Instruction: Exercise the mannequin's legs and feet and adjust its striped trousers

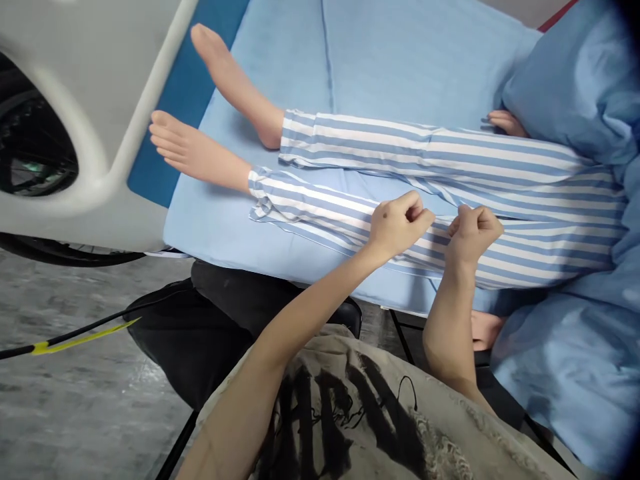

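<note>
A mannequin's two legs in blue-and-white striped trousers (pixel 350 137) lie across the bed, with bare feet (pixel 187 143) toward the left. My left hand (pixel 397 225) is closed in a pinch at the knee of the nearer trouser leg. Just to its right, my right hand (pixel 473 235) is also closed, fingers curled against the same striped cloth. A short stretch of fabric shows between the two hands. The fingertips are partly hidden, but both appear to pinch the trousers.
A light blue sheet (pixel 390 53) covers the bed. Blue bedding (pixel 555 373) is bunched at the right, near the mannequin's hands (pixel 485 330). A pale bed end board (pixel 120 40) stands at left, a wheel (pixel 30 127) behind it. Below it runs a black cable (pixel 85 327).
</note>
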### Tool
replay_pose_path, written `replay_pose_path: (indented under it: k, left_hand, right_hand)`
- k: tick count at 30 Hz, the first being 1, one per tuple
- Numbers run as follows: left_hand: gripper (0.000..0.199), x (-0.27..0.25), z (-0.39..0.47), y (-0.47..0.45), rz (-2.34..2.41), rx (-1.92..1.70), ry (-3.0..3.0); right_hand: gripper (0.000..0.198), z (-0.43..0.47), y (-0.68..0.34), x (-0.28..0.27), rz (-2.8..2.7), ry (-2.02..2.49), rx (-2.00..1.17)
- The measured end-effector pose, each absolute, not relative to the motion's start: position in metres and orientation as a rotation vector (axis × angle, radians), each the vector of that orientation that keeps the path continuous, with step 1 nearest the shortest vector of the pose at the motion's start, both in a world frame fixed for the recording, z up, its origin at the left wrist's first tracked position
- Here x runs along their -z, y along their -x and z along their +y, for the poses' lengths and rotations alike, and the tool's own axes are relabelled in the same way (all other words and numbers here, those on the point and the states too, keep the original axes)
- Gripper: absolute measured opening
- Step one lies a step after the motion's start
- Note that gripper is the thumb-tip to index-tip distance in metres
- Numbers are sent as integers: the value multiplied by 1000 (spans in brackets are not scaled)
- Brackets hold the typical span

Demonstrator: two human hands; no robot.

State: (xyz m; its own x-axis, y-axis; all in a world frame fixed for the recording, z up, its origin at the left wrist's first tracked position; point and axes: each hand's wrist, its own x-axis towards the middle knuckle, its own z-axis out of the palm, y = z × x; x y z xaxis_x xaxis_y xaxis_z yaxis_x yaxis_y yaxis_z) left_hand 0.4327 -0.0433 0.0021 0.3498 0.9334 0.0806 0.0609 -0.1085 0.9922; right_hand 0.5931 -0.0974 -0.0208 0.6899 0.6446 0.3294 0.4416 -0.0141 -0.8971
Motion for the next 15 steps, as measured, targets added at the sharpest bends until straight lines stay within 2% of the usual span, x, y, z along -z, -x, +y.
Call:
replay_pose_path:
  k: [7, 11, 15]
  left_hand:
    - [30, 26, -54, -459, 987, -908, -1786]
    - [29, 14, -57, -459, 979, -986, -1631]
    - [29, 0, -70, -481, 759, -951, -1564]
  right_hand:
    - [45, -123, -620, 8, -930, 1596, -123]
    - [44, -134, -634, 28, -949, 1767, -33]
    - [46, -130, -630, 33, -942, 1808, 9]
